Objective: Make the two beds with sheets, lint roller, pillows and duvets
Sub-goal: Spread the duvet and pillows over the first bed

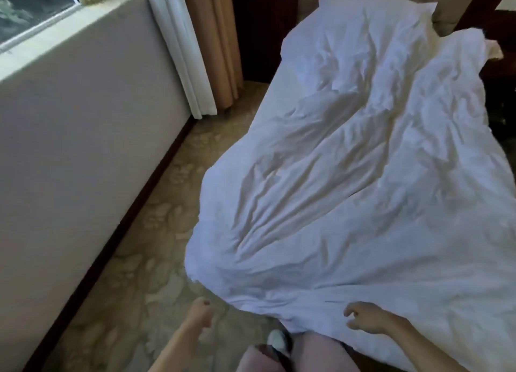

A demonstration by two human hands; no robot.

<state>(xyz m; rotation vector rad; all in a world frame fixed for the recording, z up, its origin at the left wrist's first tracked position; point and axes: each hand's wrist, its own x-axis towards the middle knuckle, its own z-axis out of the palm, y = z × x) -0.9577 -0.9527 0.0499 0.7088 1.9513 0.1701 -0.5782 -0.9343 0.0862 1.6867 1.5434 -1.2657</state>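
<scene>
The duvet [349,190] is white, soft and puffy, with lots of deep wrinkles and folds running down it. It lies spread over the bed [279,92], filling the right side of the frame. Its near edge hangs down at the bottom, and one corner droops toward the floor in the middle. A white pillow [371,17] peeks out at the top of the frame.

The carpet [156,232] is tan with a pale leafy pattern. A smooth cream wall [83,134] fills the left side, with a window [30,11] in the upper left corner. A white curtain [176,45] and a tan curtain [215,36] hang beside it.

The left hand [199,317] is at the bottom, over the carpet, loosely curled and holding nothing. The right hand [365,320] is over the near edge of the duvet, its fingers loose and bent, holding nothing. A white shoe tip [275,339] shows between them.
</scene>
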